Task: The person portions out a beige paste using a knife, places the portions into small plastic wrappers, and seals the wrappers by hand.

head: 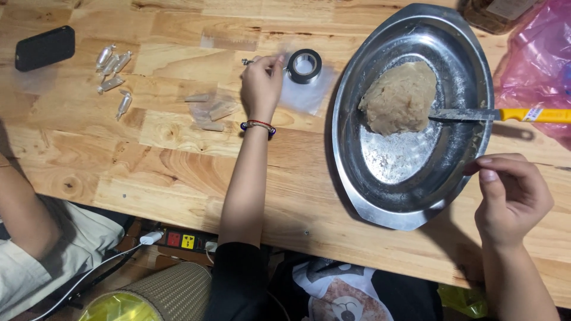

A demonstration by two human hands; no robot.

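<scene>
Across the wooden counter [178,160], the biggest thing is an oval steel tray [464,77] toward the right end, its near rim close to the front edge. In its far half lies a tan lump of dough [399,98], and a knife [476,114] with a yellow handle rests over the tray's right rim, blade tip touching the dough. A pink plastic bag [535,59] sits at the far right corner, beside a jar that is only partly in view. The right hand [511,199] hovers over the counter just off the tray's near right rim, its grip pressed together at the fingertips; whether anything is pinched there cannot be told. The left hand [262,86] reaches to the middle of the counter's far side, fingers curled and pinching a small clear wrapper [250,61], right beside a roll of black tape [304,65] that lies on a clear plastic sheet [306,95]. Just left of that wrist lie a few flat wrapped pieces [211,113]. Toward the far left corner lie a black phone [45,47] and a scatter of small twisted wrapped candies [113,74].
</scene>
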